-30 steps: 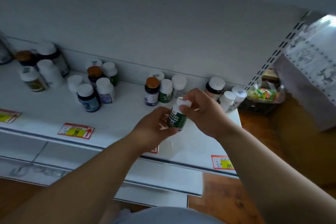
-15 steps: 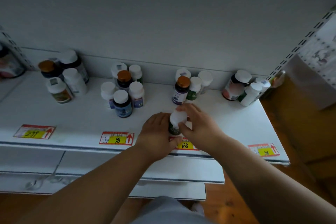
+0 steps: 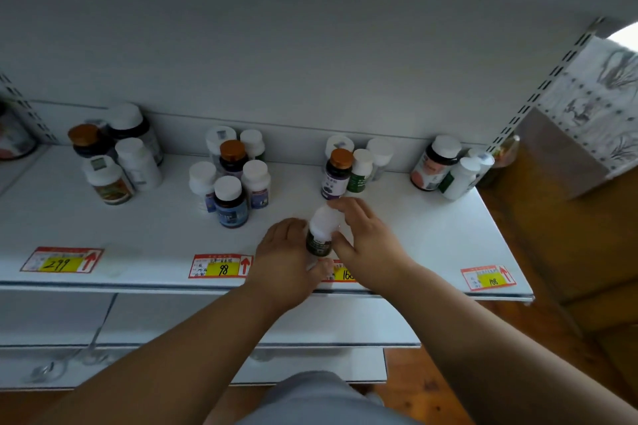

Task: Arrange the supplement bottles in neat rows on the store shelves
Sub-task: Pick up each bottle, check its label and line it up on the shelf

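Note:
A small dark-green bottle with a white cap (image 3: 321,230) is near the front of the white shelf (image 3: 431,238), tilted slightly, held between both hands. My left hand (image 3: 288,257) curls round its left side and base. My right hand (image 3: 367,240) grips its right side, fingers reaching over the cap. Behind it stands a cluster with a purple-label, brown-capped bottle (image 3: 336,174) and a green-label bottle (image 3: 359,171). Other clusters stand at the middle left (image 3: 230,200), far left (image 3: 110,179) and right (image 3: 436,164).
Red and yellow price tags (image 3: 221,266) line the shelf's front edge. A slotted upright (image 3: 545,83) bounds the shelf on the right, with wooden floor (image 3: 569,252) beyond. Lower white shelves (image 3: 172,321) sit below. The upper shelf's underside hangs overhead.
Both hands carried the green bottle down from mid-air toward the shelf's front. Since half a second ago they have hardly moved; my view shifted left and down.

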A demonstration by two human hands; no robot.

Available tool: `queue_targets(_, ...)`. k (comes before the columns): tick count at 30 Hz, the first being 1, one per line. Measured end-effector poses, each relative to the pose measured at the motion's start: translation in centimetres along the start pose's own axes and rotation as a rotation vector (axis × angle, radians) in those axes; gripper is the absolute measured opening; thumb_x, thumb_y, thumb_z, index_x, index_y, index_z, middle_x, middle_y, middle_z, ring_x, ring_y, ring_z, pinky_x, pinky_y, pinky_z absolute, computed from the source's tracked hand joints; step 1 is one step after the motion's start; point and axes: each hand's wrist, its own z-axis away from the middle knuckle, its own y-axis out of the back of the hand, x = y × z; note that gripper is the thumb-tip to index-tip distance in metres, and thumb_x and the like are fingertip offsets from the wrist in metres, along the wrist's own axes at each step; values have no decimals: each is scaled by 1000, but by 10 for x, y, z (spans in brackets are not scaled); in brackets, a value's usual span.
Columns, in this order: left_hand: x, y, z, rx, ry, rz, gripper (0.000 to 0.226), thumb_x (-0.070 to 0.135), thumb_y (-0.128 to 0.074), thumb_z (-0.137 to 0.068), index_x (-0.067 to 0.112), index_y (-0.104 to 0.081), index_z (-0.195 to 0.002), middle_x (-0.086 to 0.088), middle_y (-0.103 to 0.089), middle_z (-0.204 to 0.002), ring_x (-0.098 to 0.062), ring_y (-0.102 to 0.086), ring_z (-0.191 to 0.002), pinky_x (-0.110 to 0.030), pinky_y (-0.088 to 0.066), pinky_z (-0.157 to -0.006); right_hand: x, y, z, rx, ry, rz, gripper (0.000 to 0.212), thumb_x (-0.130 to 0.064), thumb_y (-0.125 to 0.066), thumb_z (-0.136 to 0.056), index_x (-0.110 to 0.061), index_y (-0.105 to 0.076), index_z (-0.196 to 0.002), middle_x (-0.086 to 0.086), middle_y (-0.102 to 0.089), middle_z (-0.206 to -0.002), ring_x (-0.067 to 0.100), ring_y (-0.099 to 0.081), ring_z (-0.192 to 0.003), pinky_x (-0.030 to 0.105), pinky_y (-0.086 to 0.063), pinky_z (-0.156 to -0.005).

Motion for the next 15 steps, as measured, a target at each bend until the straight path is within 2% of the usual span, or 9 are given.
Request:
queue_targets(3,8,18,5,199,9,40,70,47,-73,-76,5,-52,-128,-14,-58,-125,-29,-51,-117,-36,-39,-99,7,11,9,61,-15,-8,42,-30,-50,-89,-38,-37,-129,-13,-41,-135,12,-51,-110,25,-40,-86)
queue_targets(6,34,38,-8,320,-41,83,67,51,-63,-79,10,-47,-131,-10,-54,-127,-23,-45,-118,-33,-36,-97,21,30,14,143,-6,-34,36,-31,-50,-88,-41,-40,-121,-14,-47,-125,5,-50,-102,14,-37,-79)
queue_targets(9,74,42,-29,272,-124,65,65,52,-57,-83,14,-46,-134,-7,-52,-130,-21,-44,-120,-30,-34,-98,46,56,16,266,12,-61,30,-24,-58,-88,-34,-49,-115,-15,-51,-113,4,-52,-95,11,-38,-74)
queue_targets(12,113,22,-46,211,-179,51,60,48,-59,-86,17,-44,-136,-3,-50,-134,-20,-42,-123,-29,-30,-100,79,87,16,342,2,-43,27,-23,-62,-89,-28,-54,-114,-15,-50,-109,6,-54,-93,20,-46,-75)
queue_targets(15,146,-9,-62,145,-145,75,61,49,-55,-89,24,-36,-141,2,-41,-141,-16,-34,-129,-26,-24,-104,117,121,12,321,-37,79,31,-25,-62,-89,-27,-54,-119,-12,-50,-111,13,-56,-93,27,-49,-76)
